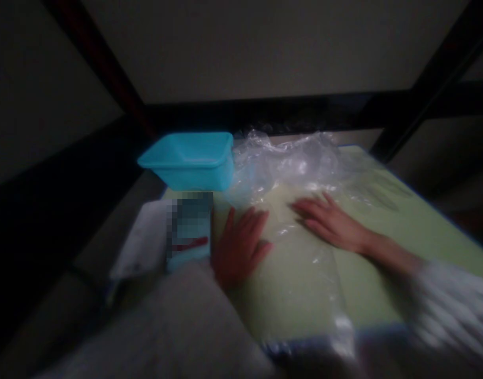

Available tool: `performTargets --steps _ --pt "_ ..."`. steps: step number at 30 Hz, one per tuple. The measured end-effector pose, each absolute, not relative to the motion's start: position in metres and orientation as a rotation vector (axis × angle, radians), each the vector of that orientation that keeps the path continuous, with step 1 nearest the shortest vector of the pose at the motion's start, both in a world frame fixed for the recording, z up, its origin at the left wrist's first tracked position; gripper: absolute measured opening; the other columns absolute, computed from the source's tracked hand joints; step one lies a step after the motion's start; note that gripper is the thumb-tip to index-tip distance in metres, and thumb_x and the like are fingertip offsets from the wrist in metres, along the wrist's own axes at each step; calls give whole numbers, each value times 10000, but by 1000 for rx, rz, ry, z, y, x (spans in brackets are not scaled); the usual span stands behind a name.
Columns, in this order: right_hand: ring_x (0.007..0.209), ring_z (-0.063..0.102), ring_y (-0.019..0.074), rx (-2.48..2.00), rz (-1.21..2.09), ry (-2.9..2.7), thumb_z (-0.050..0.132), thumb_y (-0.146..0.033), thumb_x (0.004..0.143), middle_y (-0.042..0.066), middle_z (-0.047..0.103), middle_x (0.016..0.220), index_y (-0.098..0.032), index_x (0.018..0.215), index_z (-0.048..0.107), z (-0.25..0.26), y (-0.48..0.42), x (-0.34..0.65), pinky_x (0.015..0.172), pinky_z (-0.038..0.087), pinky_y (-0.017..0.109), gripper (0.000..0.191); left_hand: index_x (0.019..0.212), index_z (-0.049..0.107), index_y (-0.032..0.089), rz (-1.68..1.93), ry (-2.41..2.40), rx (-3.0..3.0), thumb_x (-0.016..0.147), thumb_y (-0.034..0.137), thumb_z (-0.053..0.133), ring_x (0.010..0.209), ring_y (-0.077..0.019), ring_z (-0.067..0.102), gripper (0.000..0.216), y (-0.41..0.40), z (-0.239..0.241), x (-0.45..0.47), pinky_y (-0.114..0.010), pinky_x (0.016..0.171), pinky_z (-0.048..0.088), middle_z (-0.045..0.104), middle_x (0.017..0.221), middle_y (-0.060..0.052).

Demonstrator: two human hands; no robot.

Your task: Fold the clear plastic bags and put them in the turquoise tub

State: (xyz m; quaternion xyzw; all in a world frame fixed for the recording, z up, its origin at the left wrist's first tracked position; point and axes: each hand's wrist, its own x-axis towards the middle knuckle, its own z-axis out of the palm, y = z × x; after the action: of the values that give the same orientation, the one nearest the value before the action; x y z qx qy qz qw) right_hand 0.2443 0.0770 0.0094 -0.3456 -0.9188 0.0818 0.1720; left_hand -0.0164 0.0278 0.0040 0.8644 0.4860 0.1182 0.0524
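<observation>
A clear plastic sheet or bag (pixel 300 273) lies spread over the yellow-green tabletop (pixel 383 242), its near end hanging past the front edge. My left hand (pixel 243 245) rests palm down on its left side, fingers spread. On the upper part of the plastic, my right hand (pixel 328 218) lies fairly flat with its fingers stretched toward the left, slightly blurred. Neither hand grips anything that I can see. Beyond the hands, more clear plastic (pixel 296 160) is bunched up in crinkled folds at the back.
A turquoise plastic basin (pixel 197 176) stands at the back left. Nearer, a light blue flat item (pixel 189 258), partly pixelated, carries a red stick-like object (pixel 189 243). White paper (pixel 144 239) lies left of it. A wall with dark beams rises behind the table.
</observation>
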Motion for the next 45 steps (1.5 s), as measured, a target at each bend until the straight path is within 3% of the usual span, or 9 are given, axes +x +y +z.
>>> performTargets --steps 7,12,16,21,26,31,38,41,45 --pt "1061 618 261 -1114 174 -2398 302 -323 976 133 655 1149 -134 1223 529 15 79 257 973 440 486 385 1390 341 136 357 1312 2637 910 333 446 1358 -273 341 529 24 2 -21 -555 1152 106 451 1417 -143" --pt "1039 629 253 -1089 220 -2454 337 -318 965 112 652 1161 -177 1230 515 13 79 257 957 446 502 349 1394 325 120 449 1262 2662 938 324 394 1352 -282 353 505 23 -1 -27 -580 1136 128 439 1422 -161" --pt "998 646 243 -1118 282 -2352 331 -339 970 120 661 1156 -151 1248 511 16 77 257 858 511 416 381 1369 354 142 736 937 2735 951 353 381 1337 -255 374 469 18 -5 -29 -504 1150 157 479 1392 -140" --pt "970 657 252 -1197 234 -2351 337 -324 967 124 699 1050 -112 1263 500 15 78 261 838 516 407 399 1311 435 162 756 501 2696 958 539 244 1247 -216 477 551 -1 -7 -15 -424 1147 183 612 1246 -105" --pt "1038 629 256 -1134 205 -2371 351 -310 961 117 659 1156 -158 1238 499 9 83 260 883 497 456 349 1257 496 154 715 478 2647 944 595 174 1164 -207 537 629 -9 -8 -4 -394 1126 213 654 1184 -89" --pt "1039 626 261 -1148 273 -2325 378 -325 956 105 691 1092 -165 1313 422 8 85 262 878 495 466 394 1275 484 165 724 475 2608 926 627 197 1168 -217 542 646 -8 -5 -5 -426 1117 244 652 1186 -103" --pt "865 630 172 -712 573 -2483 455 -287 943 74 659 950 -179 979 608 28 65 254 739 499 304 190 1178 564 171 802 895 2232 930 352 462 1158 -219 561 324 2 7 -16 -391 997 438 623 1225 -106" --pt "707 588 133 -479 759 -2675 503 -293 922 39 621 783 -169 858 635 34 43 244 630 461 254 192 1050 625 175 864 1124 2036 925 295 455 1035 -207 618 243 10 7 -18 -372 924 484 678 1085 -79" --pt "669 584 149 -249 728 -2863 601 -482 833 26 626 726 -186 809 659 34 18 232 606 450 263 302 911 644 158 934 1117 1919 910 274 458 937 -180 633 218 18 4 -15 -330 868 504 684 960 -59"
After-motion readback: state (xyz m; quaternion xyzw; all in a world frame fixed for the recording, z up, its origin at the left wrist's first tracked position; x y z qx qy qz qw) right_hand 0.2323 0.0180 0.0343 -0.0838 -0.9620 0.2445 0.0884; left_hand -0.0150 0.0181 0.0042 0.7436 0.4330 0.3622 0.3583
